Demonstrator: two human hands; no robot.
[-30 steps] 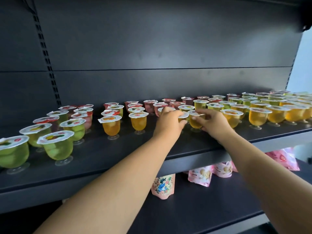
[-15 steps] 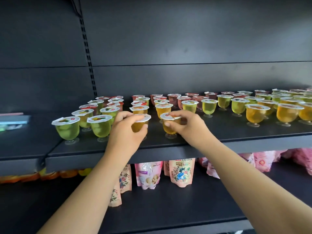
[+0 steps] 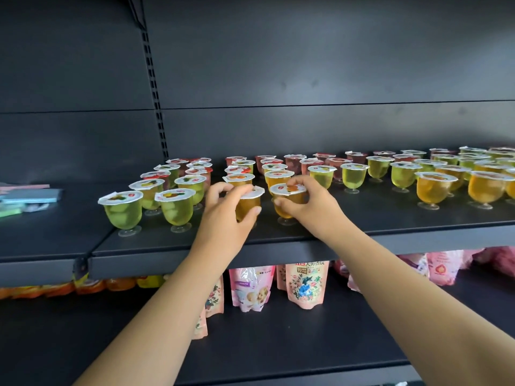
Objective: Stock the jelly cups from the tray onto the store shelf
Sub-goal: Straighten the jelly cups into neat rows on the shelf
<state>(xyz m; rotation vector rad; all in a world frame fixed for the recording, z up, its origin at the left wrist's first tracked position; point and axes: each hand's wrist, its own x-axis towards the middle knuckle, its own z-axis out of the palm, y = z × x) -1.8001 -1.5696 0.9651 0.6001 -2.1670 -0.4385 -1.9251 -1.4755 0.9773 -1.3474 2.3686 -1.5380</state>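
Many footed jelly cups stand in rows on the dark shelf (image 3: pixel 390 218): green ones (image 3: pixel 122 210) at the left, red at the back, orange ones (image 3: pixel 434 190) at the right. My left hand (image 3: pixel 225 215) is wrapped around an orange jelly cup (image 3: pixel 249 203) near the shelf's front. My right hand (image 3: pixel 312 201) grips a second orange jelly cup (image 3: pixel 287 199) just to its right, whose foot rests on the shelf. No tray is in view.
A lower shelf (image 3: pixel 278 344) holds pink snack pouches (image 3: pixel 305 282) and orange packets (image 3: pixel 55 288) at the left. Flat blue and pink packs (image 3: pixel 30 195) lie on the neighbouring shelf section at the left. A slotted upright (image 3: pixel 156 107) runs up the back panel.
Both hands, each holding an orange cup, have come from further back and right to the shelf's front. My view has swung left, showing the neighbouring shelf section.
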